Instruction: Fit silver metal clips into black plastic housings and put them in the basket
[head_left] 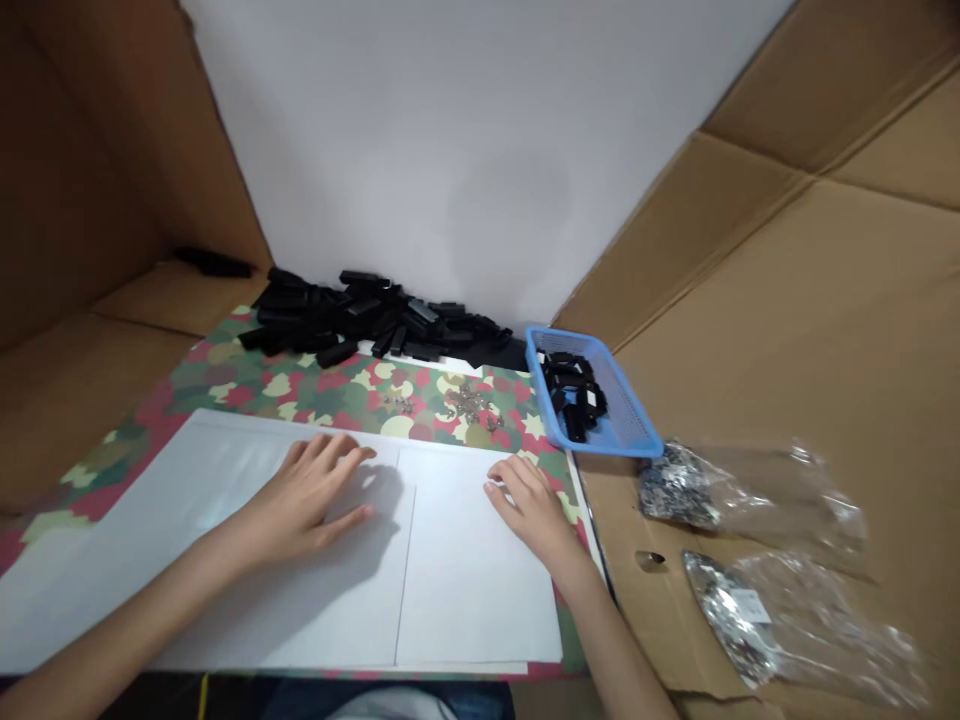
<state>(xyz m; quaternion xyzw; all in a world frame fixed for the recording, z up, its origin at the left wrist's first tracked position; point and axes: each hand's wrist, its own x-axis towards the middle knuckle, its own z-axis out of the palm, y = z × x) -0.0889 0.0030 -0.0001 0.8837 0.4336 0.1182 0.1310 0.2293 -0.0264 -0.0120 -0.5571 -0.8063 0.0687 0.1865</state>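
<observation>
White paper (480, 600) lies beneath the fingers of the left hand (309, 500) and right hand (531, 508), all loosely curled, with no object visibly grasped. It looks light, flexible and easily creased; the edge behind the fingers, nearest the body, seems the gentlest hold.

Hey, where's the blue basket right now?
In the head view, the blue basket sits right of centre, between the pile of black pieces and the clear plastic bags, beyond the right hand.
</observation>
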